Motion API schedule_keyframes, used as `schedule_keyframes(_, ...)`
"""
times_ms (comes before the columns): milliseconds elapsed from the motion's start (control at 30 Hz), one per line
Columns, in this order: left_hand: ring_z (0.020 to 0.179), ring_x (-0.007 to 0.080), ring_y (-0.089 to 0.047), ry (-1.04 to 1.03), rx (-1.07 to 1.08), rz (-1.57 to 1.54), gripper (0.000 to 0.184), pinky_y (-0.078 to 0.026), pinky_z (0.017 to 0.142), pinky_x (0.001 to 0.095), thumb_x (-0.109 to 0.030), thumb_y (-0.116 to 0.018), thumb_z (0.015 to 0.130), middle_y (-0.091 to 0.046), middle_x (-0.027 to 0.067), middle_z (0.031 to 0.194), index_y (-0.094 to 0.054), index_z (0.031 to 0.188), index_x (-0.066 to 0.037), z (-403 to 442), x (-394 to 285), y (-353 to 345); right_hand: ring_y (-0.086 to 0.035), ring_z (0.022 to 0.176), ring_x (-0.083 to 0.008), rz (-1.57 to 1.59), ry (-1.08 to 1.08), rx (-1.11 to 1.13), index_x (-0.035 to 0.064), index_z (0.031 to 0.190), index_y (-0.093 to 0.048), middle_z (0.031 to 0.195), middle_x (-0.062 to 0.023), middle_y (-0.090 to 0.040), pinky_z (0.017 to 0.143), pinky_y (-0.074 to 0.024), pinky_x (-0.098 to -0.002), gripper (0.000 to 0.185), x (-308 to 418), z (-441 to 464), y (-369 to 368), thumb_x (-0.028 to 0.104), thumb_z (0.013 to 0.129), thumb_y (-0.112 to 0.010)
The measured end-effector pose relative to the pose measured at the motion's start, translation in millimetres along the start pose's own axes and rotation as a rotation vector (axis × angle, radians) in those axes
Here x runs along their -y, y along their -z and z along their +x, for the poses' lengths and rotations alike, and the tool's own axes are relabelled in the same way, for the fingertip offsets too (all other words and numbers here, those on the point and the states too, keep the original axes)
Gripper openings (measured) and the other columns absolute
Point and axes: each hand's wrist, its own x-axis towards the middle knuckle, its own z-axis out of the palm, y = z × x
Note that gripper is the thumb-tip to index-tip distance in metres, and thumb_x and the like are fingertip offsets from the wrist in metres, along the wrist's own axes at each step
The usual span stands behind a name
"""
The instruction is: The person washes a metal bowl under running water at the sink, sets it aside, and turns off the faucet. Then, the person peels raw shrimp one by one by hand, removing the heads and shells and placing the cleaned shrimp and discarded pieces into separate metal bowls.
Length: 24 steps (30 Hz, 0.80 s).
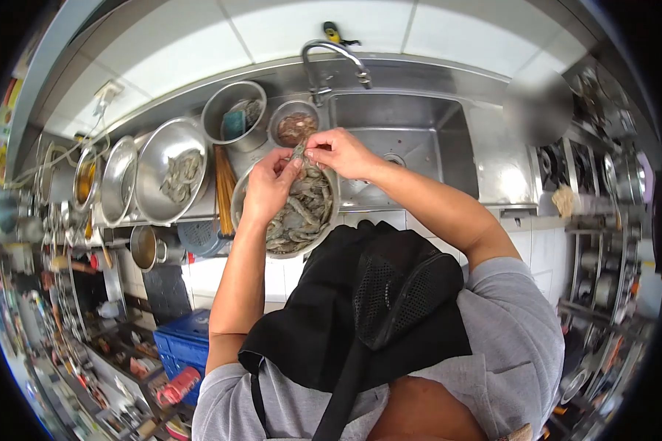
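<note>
Between my two hands is a raw grey shrimp (299,151), pinched from both sides. My left hand (271,180) grips it from the left, thumb and fingers closed. From the right, my right hand (340,153) pinches it with thumb and forefinger. Right below them stands a large bowl (336,213) full of raw shrimp (301,213). Just beyond my hands, a small metal bowl (273,123) holds reddish-brown shrimp pieces (296,128). Further left, a wide steel bowl (153,158) contains several greyish shrimp (182,175).
A steel sink (434,147) with a curved faucet (338,45) lies to the right. A steel pot (215,110) holding a blue-green sponge (235,124) stands behind thin wooden sticks (224,187). More metal bowls (118,180) line the left counter. A blue crate (180,342) sits below.
</note>
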Motion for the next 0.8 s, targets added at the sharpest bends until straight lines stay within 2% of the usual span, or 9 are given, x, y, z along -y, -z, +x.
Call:
schedule_keyframes(167,0.068,0.0104,-0.062,-0.084,0.167,-0.086,0.025,-0.049,0.064,0.0279,-0.013,-0.067,0.094,-0.068,0.008,0.076,-0.063,0.111,0.005,23.5,-20.8,-48.5,-0.056,0.064,-0.0104,-0.193,0.03,-0.264,-0.0001,0.088,-0.065,0.07,-0.0028,-0.063,0.062,-0.0471,-0.03,0.013,9.7,-53.7,32.2,0.012,0.092,-0.063)
schedule_keyframes(333,0.069,0.0103,-0.064,-0.214,0.381,0.008,0.019,-0.05,0.064,0.0262,-0.011,-0.063,0.097,-0.069,0.0061,0.079,-0.061,0.109,0.003,23.6,-41.6,-92.7,-0.055,0.065,-0.01,-0.227,-0.115,-0.547,0.0005,0.088,-0.067,0.071,-0.003,-0.064,0.062,-0.0462,-0.0292,0.013,29.4,-120.3,35.5,0.013,0.091,-0.064)
schedule_keyframes(433,0.07,0.01,-0.064,-0.342,0.48,0.029,0.017,-0.051,0.064,0.0258,-0.012,-0.064,0.097,-0.069,0.0056,0.079,-0.062,0.109,0.001,9.8,-55.9,-117.1,-0.055,0.061,-0.0167,-0.302,-0.058,-0.813,0.0004,0.089,-0.068,0.066,-0.01,-0.061,0.06,-0.0458,-0.0336,0.018,38.0,-166.7,19.0,0.018,0.087,-0.065)
schedule_keyframes(467,0.07,0.01,-0.064,-0.359,0.543,0.02,0.017,-0.051,0.064,0.0258,-0.012,-0.064,0.097,-0.069,0.0056,0.079,-0.062,0.109,0.001,0.6,-64.2,-123.7,-0.055,0.061,-0.0167,-0.307,-0.087,-0.872,0.0004,0.089,-0.068,0.066,-0.01,-0.061,0.06,-0.0458,-0.0336,0.018,44.0,-184.0,9.9,0.018,0.087,-0.065)
schedule_keyframes(533,0.07,0.0094,-0.064,-0.434,0.642,0.018,0.017,-0.051,0.064,0.0255,-0.011,-0.065,0.096,-0.069,0.0049,0.079,-0.063,0.109,0.001,-20.9,-80.7,-135.7,-0.054,0.069,-0.0087,-0.362,-0.087,-1.008,-0.0014,0.092,-0.067,0.073,-0.0033,-0.063,0.062,-0.0462,-0.0286,0.015,53.5,-218.5,-9.4,0.013,0.091,-0.063)
schedule_keyframes(600,0.07,0.0088,-0.064,-0.457,0.746,-0.052,0.017,-0.052,0.064,0.0253,-0.01,-0.064,0.096,-0.07,0.0041,0.08,-0.063,0.109,0.001,-43.4,-89.6,-149.9,-0.055,0.069,-0.0087,-0.366,-0.139,-1.094,-0.0015,0.091,-0.066,0.073,-0.0033,-0.063,0.063,-0.0465,-0.0284,0.015,63.9,-250.0,-25.6,0.013,0.091,-0.063)
schedule_keyframes(667,0.062,0.0134,-0.063,-0.511,0.763,-0.141,0.017,-0.049,0.059,0.0312,-0.017,-0.067,0.093,-0.067,0.0059,0.07,-0.065,0.102,-0.003,-65.6,-101.4,-160.8,-0.055,0.069,-0.0088,-0.383,-0.17,-1.178,-0.0016,0.091,-0.066,0.074,-0.0033,-0.063,0.063,-0.047,-0.0282,0.016,75.6,-276.4,-37.8,0.014,0.091,-0.063)
schedule_keyframes(733,0.062,0.013,-0.063,-0.492,0.842,-0.137,0.017,-0.049,0.059,0.0297,-0.016,-0.067,0.093,-0.068,0.0061,0.071,-0.064,0.102,-0.003,-84.3,-116.9,-166.3,-0.056,0.07,-0.0088,-0.413,-0.237,-1.23,-0.0018,0.092,-0.066,0.075,-0.0034,-0.064,0.064,-0.0477,-0.0277,0.017,90.2,-299.3,-48.8,0.015,0.092,-0.062)
schedule_keyframes(800,0.071,0.0079,-0.063,-0.541,0.962,-0.134,0.017,-0.051,0.066,0.0249,-0.01,-0.064,0.096,-0.07,0.0037,0.082,-0.063,0.11,0.001,-108.3,-132.6,-179.1,-0.056,0.07,-0.0084,-0.404,-0.205,-1.316,-0.0017,0.092,-0.066,0.074,-0.0026,-0.063,0.064,-0.0469,-0.0269,0.017,97.6,-331.5,-63.0,0.015,0.092,-0.062)
